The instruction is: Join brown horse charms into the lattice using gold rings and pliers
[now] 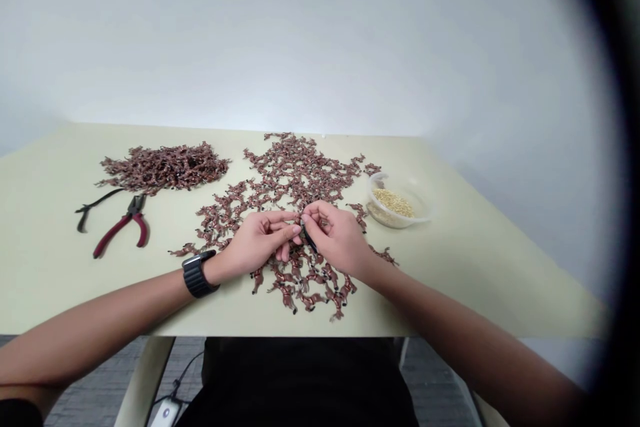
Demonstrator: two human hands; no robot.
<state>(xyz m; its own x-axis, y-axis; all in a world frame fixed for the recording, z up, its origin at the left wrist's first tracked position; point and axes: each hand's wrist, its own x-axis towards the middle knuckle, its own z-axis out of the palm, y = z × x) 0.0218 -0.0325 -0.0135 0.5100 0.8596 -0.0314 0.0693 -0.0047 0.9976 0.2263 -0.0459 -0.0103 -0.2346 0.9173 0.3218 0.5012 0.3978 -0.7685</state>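
Over the middle of the table spread many small brown deer-shaped figurines [310, 167], some lying right under my hands. My left hand [265, 240] is closed in a pinch, thumb against fingers; the tiny thing between the tips is mostly hidden. Meeting it fingertip to fingertip, my right hand [335, 237] is also closed. A slim dark tool [309, 238] shows beneath its thumb, too small to tell its exact kind.
A denser heap of brown figurines [170, 167] lies at the back left. In front of it are red-handled pliers [123, 227] and a thin black forked tool [95, 205]. On the right stands a clear plastic bowl [423, 203] with small gold-coloured pieces [395, 202].
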